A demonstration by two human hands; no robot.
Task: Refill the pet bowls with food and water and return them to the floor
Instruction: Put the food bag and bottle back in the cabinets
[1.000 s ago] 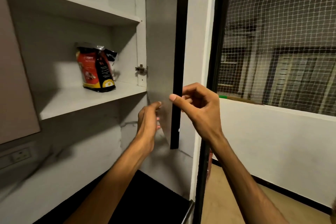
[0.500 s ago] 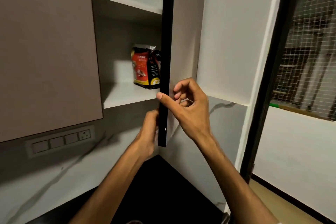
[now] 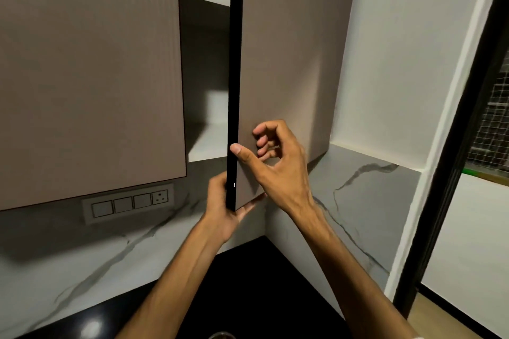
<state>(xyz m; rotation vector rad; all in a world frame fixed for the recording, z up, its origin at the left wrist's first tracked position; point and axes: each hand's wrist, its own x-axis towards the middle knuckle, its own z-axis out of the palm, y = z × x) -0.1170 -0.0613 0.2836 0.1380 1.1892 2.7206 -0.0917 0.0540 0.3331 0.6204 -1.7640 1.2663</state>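
Observation:
The taupe wall-cabinet door (image 3: 281, 63) with a black edge stands slightly ajar, leaving a narrow gap onto the white shelf (image 3: 205, 143) inside. My left hand (image 3: 220, 215) grips the door's bottom corner from below and behind. My right hand (image 3: 278, 162) holds the door near its lower edge, thumb on the black edge and curled fingers against the outer face. The pet food bag is hidden behind the door. No bowl is clearly in view; only a round rim (image 3: 220, 335) peeks in at the bottom edge.
The neighbouring cabinet door (image 3: 88, 77) on the left is closed. A switch plate with a socket (image 3: 128, 203) sits on the marble backsplash. Below lies a black countertop (image 3: 248, 283). A black door frame (image 3: 451, 173) and a netted balcony are on the right.
The door has swung leftward, from wide open to nearly closed, with both hands on it. The red and black food bag on the shelf has gone out of sight behind it.

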